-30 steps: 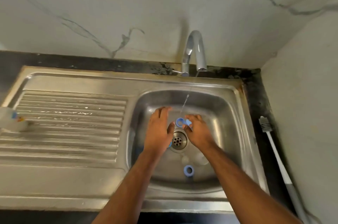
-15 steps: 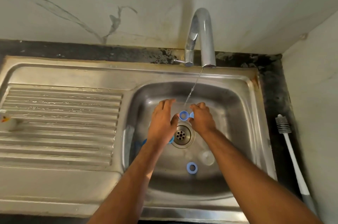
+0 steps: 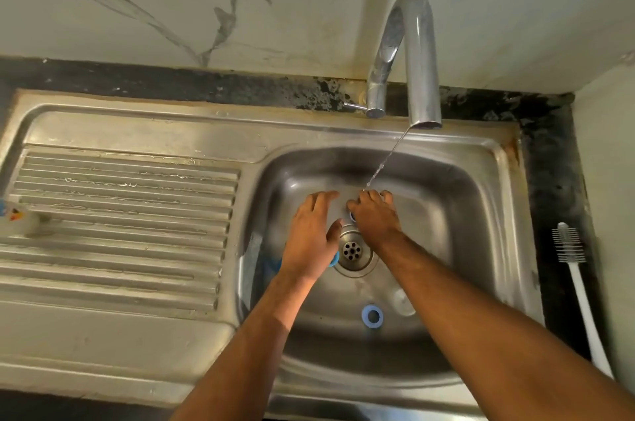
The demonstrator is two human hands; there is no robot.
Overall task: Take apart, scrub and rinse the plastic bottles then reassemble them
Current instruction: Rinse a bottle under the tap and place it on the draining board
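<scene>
The drain (image 3: 353,250) lies in the sink (image 3: 481,200) between my wrists, a ring (image 3: 372,316) nearer me. The faucet (image 3: 409,52) stands beyond my fingers (image 3: 369,196); a brush (image 3: 580,296) lies on the counter (image 3: 546,159) far right.

Blue cap (image 3: 352,214) mostly hidden under right hand (image 3: 372,217).

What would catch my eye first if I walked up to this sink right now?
Two bare hands meet in the steel basin, the right hand under a thin stream from the curved tap and the left hand open beside it, just above the drain. A blue ring lies on the basin floor nearer the person. A white bottle brush rests on the dark counter to the right.
</scene>
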